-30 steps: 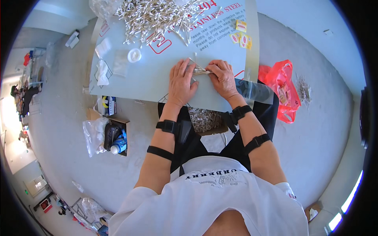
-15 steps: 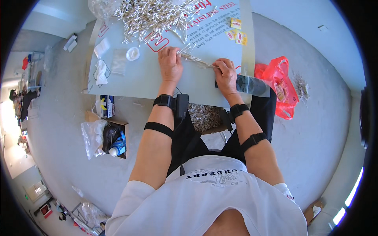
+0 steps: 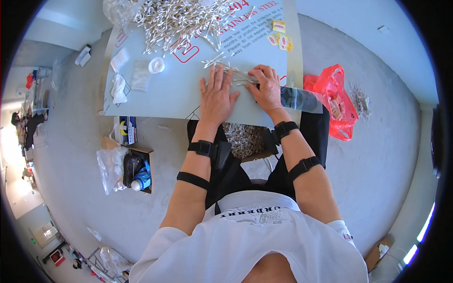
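Left hand (image 3: pixel 216 94) flat on desk (image 3: pixel 165 92), fingers spread, pinning loose cotton swabs (image 3: pixel 222 63) so they stay put. Right hand (image 3: pixel 268 88) beside it, fingers curled, pinching small swab bundle (image 3: pixel 245 80). Big swab pile (image 3: pixel 179 19) beyond left hand; red bag (image 3: pixel 337 101) right of it.

One head-worn fisheye view looks steeply down, close above the board (image 3: pixel 155 99) and lap.
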Demonstrator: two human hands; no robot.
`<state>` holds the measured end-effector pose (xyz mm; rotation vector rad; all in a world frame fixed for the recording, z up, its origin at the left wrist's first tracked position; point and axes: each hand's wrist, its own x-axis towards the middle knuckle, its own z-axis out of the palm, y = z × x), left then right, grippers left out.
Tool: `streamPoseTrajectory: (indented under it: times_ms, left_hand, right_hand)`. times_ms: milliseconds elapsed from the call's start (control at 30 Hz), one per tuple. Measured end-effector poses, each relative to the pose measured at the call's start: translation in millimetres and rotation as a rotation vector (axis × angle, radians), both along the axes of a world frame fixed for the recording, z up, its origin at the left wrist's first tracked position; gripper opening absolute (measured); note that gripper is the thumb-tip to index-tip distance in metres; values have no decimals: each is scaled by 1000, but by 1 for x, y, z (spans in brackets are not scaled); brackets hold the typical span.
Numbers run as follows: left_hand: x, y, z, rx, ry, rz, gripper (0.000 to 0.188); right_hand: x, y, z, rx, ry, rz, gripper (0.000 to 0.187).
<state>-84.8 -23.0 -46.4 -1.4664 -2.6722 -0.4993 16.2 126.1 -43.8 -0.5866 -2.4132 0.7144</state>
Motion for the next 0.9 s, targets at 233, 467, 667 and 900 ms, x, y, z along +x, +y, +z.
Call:
streamPoseTrajectory:
  times_ms: [233, 467, 667, 900]
  left_hand:
    - [-19, 10, 0, -15, -19, 88, 68]
    - [-24, 1, -1, 197, -3, 63, 61]
    - [-15, 1, -4, 414, -50, 189, 28]
    - [-11, 44, 4, 150, 11, 368, 23]
  right_hand:
    - [5, 6, -11, -107, 85, -11, 14]
    - [26, -8, -3, -76, 70, 60, 23]
    - [35, -10, -7, -243, 190, 7, 34]
    - [30, -15, -4, -109, 75, -13, 11]
